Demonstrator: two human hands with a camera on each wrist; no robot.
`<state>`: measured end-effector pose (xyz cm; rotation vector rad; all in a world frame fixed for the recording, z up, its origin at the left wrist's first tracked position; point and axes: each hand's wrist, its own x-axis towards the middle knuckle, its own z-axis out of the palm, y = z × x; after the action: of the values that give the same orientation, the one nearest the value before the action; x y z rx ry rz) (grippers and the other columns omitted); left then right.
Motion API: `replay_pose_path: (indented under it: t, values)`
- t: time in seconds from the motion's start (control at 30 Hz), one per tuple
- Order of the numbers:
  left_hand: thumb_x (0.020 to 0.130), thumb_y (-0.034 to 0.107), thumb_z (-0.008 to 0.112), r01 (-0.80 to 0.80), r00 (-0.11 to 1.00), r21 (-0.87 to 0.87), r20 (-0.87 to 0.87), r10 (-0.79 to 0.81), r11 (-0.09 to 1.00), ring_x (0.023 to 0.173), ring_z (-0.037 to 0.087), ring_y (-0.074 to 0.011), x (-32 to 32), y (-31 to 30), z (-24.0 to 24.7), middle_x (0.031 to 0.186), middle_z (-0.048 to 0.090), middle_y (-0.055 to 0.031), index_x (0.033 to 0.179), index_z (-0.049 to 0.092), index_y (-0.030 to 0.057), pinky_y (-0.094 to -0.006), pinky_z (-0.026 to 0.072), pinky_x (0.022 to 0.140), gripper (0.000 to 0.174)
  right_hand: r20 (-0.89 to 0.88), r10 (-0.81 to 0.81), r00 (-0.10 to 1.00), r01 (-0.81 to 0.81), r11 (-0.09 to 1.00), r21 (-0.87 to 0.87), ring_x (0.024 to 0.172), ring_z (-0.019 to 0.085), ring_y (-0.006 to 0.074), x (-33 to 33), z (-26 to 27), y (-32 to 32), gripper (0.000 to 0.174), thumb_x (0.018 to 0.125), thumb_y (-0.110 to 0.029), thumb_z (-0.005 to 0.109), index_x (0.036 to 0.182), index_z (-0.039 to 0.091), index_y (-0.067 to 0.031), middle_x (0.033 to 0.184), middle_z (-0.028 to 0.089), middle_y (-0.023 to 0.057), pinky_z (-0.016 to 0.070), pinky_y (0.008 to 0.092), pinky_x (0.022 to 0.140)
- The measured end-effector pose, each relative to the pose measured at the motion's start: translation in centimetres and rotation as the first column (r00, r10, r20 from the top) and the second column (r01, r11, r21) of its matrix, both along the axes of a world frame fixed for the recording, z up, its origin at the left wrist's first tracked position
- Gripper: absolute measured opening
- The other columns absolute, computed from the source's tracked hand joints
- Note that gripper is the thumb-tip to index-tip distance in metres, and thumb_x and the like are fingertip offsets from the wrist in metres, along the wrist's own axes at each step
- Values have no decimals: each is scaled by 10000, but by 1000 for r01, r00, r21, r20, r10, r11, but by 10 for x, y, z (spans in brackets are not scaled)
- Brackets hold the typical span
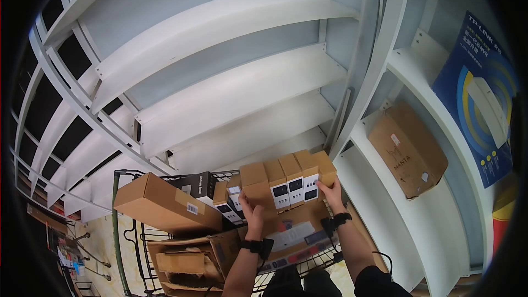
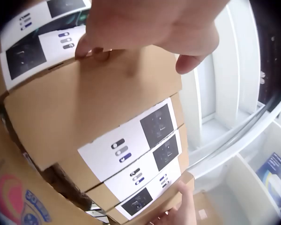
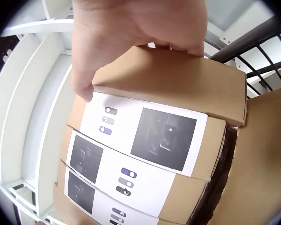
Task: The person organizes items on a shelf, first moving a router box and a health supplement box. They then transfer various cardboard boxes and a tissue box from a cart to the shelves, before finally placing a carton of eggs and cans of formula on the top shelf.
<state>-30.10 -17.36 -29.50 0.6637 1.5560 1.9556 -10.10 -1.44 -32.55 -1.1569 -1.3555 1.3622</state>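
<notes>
A row of slim cardboard boxes stands on edge in a wire cart. My left hand (image 1: pixel 253 217) grips the plain brown box (image 1: pixel 256 179) at the row's left end, its fingertips in the seam beside a labelled box (image 2: pixel 25 61). At the other end my right hand (image 1: pixel 332 195) holds the brown end box (image 3: pixel 187 79), thumb on the near edge and fingers partly hidden behind. Between the hands stand several boxes with white labels (image 1: pixel 296 190) bearing dark pictures, packed side by side. Left of my left hand are smaller labelled boxes (image 1: pixel 224 203).
The wire cart (image 1: pixel 116 203) also carries a long brown box (image 1: pixel 165 203), a black box (image 1: pixel 201 184), an opened carton (image 1: pixel 181 264) and a printed carton (image 1: pixel 291 247). White shelves (image 1: pixel 236 99) rise ahead. To the right are a MANTA carton (image 1: pixel 407 154) and a blue TP-LINK sign (image 1: pixel 467 60).
</notes>
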Motion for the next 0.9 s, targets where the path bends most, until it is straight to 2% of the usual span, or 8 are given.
replay_pose_path:
  t: [0.07,0.2,0.4,0.57,0.63,0.7,0.8,0.9]
  values:
    - [600,53,473,-92,990,112,-97,103,989,1083,379,-219,15,-3,27,1150,384,-113,1226,287,2,-318,281,939,655,-221,-19,975,12,999,-31,968,516,175,3,24,-11,505,674,-82,711,1099,446,-18,1055,539,78,400,288,835]
    - [643,161,541,-173,929,123,-310,204,977,1117,356,-233,25,-15,63,1195,349,-127,1250,242,-12,-344,245,962,699,-383,-27,924,54,997,58,1015,480,169,15,65,-32,532,689,-39,680,1149,412,-27,1092,508,69,374,299,866]
    - [684,453,623,-68,911,441,-339,236,895,1215,275,-260,71,-13,128,1299,280,-131,1291,183,34,-406,220,988,858,-381,-173,908,264,944,200,988,478,168,69,134,-66,541,662,-145,702,1112,439,-1,1056,507,62,368,300,852]
    - [687,458,610,139,967,507,-254,-7,850,1232,248,-269,150,-10,139,1328,238,-137,1296,174,31,-413,196,1005,863,-382,-359,852,482,822,303,962,489,173,170,139,-101,572,645,-198,708,1108,445,11,1040,511,71,379,315,843]
    - [665,436,622,293,927,440,-347,-141,849,1227,252,-273,184,-7,133,1317,253,-148,1291,179,19,-410,190,1002,872,-344,-461,818,565,758,325,954,494,179,219,142,-127,581,642,-194,710,1113,438,9,1039,509,68,385,317,838]
    - [674,388,631,379,915,479,-321,-244,792,1133,333,-258,226,-1,129,1228,322,-171,1253,198,-26,-393,236,953,833,-408,-554,726,668,708,227,960,493,183,263,143,-155,584,647,-172,703,1129,419,-3,1033,506,70,379,313,847]
    - [664,360,626,599,800,383,-320,-507,703,1125,335,-263,289,7,115,1212,328,-172,1252,202,-33,-392,237,952,824,-274,-803,529,838,444,318,971,489,183,337,118,-193,562,660,-123,687,1134,404,-15,1027,503,76,372,308,857]
    - [659,317,624,742,670,363,-385,-635,564,1111,343,-273,353,29,108,1193,338,-175,1249,197,-41,-391,251,945,811,-245,-849,467,875,403,269,981,484,181,385,137,-221,524,671,-77,670,1121,407,-22,1027,505,77,367,306,863]
